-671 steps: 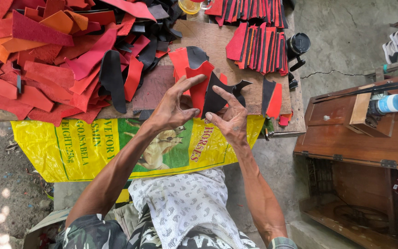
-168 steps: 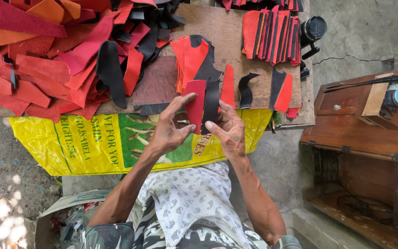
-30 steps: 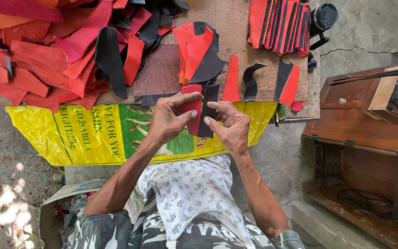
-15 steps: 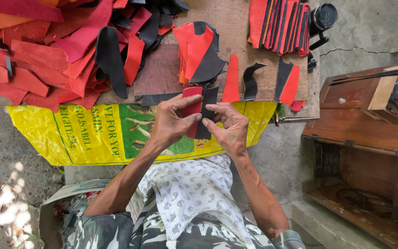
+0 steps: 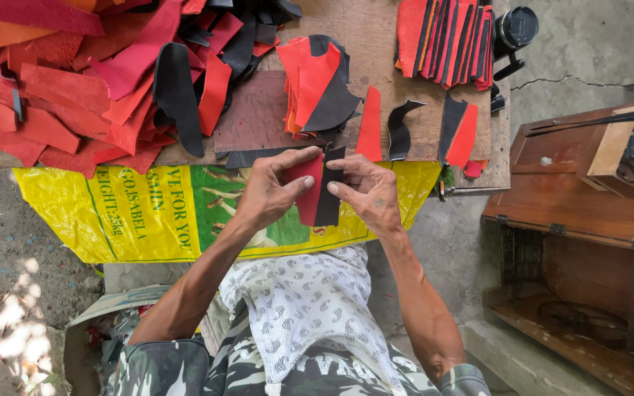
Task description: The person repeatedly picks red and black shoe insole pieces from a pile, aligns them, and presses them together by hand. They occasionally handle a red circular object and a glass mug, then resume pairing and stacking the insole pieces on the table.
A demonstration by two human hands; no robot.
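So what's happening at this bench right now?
A seated person holds a red leather piece and a black leather piece side by side, pinched between the left hand and the right hand, just in front of a wooden workboard. On the board lie a big heap of red and orange leather scraps, a smaller mixed red-and-black stack, and a row of cut strips. A yellow printed sack hangs below the board's edge.

Red and black in my fingers

Red piece (image 5: pixel 306 192) beside black piece (image 5: pixel 329 196); yellow-green sack (image 5: pixel 133 213); white patterned cloth (image 5: pixel 310 308) near.
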